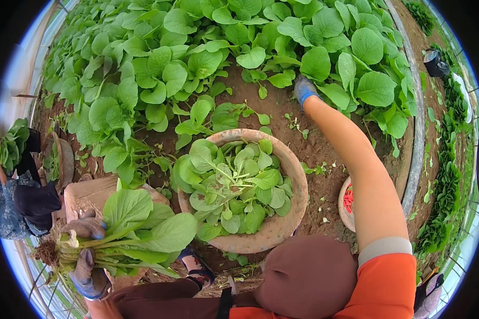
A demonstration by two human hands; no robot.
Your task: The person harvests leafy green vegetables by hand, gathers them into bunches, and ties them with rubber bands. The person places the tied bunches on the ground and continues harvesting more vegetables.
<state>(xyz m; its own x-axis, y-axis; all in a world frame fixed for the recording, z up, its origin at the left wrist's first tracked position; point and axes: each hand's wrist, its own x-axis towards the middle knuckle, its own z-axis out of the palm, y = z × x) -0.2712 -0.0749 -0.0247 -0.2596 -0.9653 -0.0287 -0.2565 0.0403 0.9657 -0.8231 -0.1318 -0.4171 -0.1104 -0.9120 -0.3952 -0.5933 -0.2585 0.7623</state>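
Greens (151,231), uprooted, fill my clenched left hand (89,276), lower left; my right hand (305,90), grasp unclear, reaches among upper-right plants (376,88), where I judge much is unpicked.

Bare soil opens beyond the basin (298,181), walled by leaves
With the basin as dial centre, soil (322,149) leaves room at 12 and 2 o'clock; dense leafy plants (174,78) block 10 to 11, the right hand (305,89) stands at 1, a small bowl (347,219) obstructs 3, and the left hand's (92,276) leafy bunch (138,228) crowds 8.
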